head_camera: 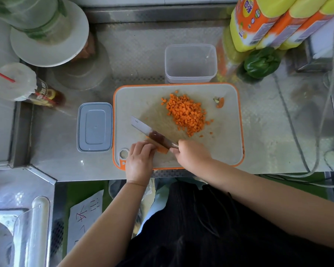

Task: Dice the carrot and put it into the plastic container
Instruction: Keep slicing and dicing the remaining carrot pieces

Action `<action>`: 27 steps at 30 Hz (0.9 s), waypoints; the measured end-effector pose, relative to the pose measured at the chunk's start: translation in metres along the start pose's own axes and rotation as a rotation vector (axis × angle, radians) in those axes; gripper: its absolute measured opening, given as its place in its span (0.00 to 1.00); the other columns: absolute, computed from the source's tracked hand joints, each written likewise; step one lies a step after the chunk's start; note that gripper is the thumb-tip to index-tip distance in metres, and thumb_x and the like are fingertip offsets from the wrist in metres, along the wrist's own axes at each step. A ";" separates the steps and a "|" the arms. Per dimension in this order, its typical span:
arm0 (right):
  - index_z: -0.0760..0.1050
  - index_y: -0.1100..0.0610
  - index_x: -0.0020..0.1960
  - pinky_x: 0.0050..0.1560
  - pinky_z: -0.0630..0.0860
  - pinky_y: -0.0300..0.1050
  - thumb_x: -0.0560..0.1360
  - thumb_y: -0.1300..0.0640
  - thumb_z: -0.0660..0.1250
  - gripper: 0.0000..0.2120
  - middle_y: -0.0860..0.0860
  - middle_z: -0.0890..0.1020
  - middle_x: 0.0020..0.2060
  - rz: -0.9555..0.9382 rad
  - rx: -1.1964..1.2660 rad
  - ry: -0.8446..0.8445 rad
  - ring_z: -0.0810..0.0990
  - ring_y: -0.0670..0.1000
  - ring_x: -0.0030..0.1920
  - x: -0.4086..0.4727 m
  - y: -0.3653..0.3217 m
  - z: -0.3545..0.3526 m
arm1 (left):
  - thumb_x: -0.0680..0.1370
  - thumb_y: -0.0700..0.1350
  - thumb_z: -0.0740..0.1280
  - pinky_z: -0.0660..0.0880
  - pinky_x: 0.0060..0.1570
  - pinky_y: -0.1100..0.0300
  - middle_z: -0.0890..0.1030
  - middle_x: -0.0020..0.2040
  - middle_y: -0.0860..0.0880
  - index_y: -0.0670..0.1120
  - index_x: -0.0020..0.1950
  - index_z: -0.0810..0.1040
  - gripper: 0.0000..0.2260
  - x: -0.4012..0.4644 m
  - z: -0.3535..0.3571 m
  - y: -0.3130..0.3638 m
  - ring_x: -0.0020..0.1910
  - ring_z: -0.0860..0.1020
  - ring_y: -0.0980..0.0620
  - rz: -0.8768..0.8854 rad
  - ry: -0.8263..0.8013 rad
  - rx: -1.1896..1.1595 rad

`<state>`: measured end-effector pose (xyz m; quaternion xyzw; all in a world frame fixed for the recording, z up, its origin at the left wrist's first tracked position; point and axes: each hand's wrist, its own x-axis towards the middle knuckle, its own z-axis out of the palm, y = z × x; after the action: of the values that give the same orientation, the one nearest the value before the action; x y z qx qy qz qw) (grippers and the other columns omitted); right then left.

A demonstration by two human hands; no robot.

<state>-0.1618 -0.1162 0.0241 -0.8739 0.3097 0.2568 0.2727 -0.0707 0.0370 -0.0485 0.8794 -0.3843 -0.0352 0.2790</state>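
Note:
A pile of diced carrot lies in the middle of the orange-rimmed cutting board. At the board's near left, my left hand holds down a remaining carrot piece with curled fingers. My right hand grips the handle of a cleaver, whose blade lies across that piece and points to the far left. The clear plastic container stands empty just beyond the board. A carrot end scrap sits at the board's far right.
The container's grey lid lies left of the board. A drink cup with a red straw, a plate stack, yellow bottles and a green pepper crowd the steel counter. Cables run at the right.

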 end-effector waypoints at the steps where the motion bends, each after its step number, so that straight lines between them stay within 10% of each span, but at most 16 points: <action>1: 0.65 0.56 0.43 0.30 0.65 0.44 0.81 0.45 0.55 0.16 0.50 0.70 0.31 -0.003 0.000 0.006 0.70 0.51 0.31 -0.001 0.002 0.001 | 0.77 0.43 0.64 0.72 0.41 0.56 0.80 0.45 0.46 0.43 0.44 0.82 0.09 0.000 0.000 0.000 0.46 0.73 0.46 -0.011 -0.004 0.011; 27: 0.73 0.58 0.50 0.32 0.67 0.45 0.82 0.53 0.57 0.10 0.49 0.69 0.30 -0.053 -0.084 -0.034 0.73 0.54 0.34 0.003 -0.020 0.003 | 0.75 0.44 0.64 0.68 0.42 0.62 0.81 0.44 0.47 0.42 0.44 0.83 0.09 0.002 -0.002 -0.003 0.45 0.73 0.49 -0.012 -0.008 -0.022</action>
<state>-0.1464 -0.1020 0.0262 -0.8881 0.2705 0.2772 0.2476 -0.0672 0.0379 -0.0483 0.8784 -0.3797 -0.0445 0.2867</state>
